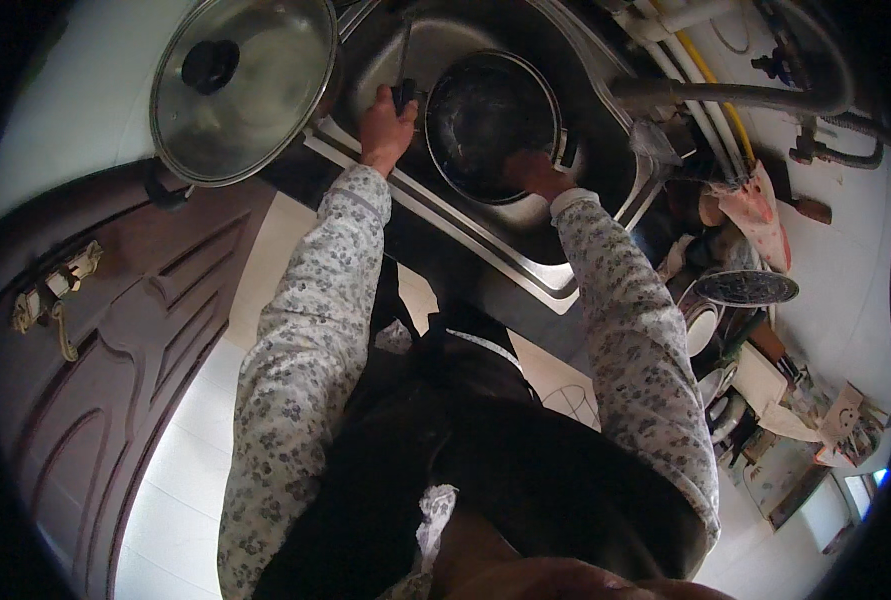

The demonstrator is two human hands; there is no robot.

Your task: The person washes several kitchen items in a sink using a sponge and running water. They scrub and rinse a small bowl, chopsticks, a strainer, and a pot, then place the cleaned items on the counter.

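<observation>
A round dark pot [483,112] with a metal rim and black side handles sits in the stainless steel sink [456,34]. My left hand [387,129] is closed around the black handle on the pot's left side. My right hand [539,174] reaches over the near right rim into the pot, close to its other black handle [568,148]. The fingers of that hand are dark and blurred, so whether they hold anything cannot be seen. A thin metal rod [405,52] rises beyond my left hand.
Left of the sink lies a large glass lid [265,90] with a black knob, over a black-handled pan [166,191]. A grey hose [723,96] and white pipes cross at the right. Below them crowd dishes, a round dark strainer-like disc [745,288] and a cutting board [753,379].
</observation>
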